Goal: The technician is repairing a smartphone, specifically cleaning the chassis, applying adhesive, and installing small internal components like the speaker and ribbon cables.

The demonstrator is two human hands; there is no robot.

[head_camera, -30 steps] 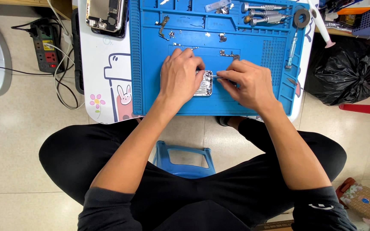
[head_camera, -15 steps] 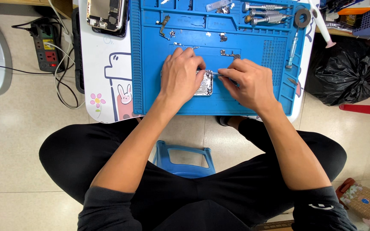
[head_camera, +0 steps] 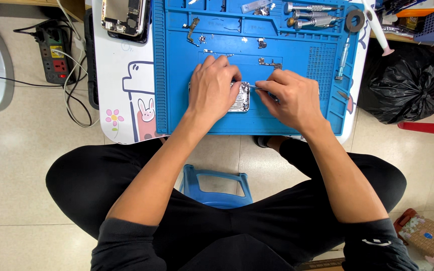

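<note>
A: Logging the bench. The left hand is pressing down flat on the opened phone body, fingers curled over its upper edge and pinning it. The phone body is lying mid-mat on the blue silicone work mat, near its front edge.

B: And the right hand?

A: It is pinching a thin metal tool, probably tweezers, with the tip reaching into the phone's exposed insides. The fingers are clenched tight around the shank.

B: How far along is the work looking?

A: Partway through a teardown, by my reading. The phone is lying open with its silvery inner frame showing. Small metal brackets and screws are sitting loose on the mat behind the hands, so some parts are already out. Whatever the tip is working on is hidden by the fingers, so how much is left I cannot tell.

B: Materials?

A: The mat is matte and rubbery, with moulded trays along the far edge and a ribbed grid patch at the right. Knurled steel screwdrivers are resting in the top tray. A second stripped phone is lying on the white table, which has cartoon prints. A glossy black rubbish bag is sitting on the tiled floor.
</note>
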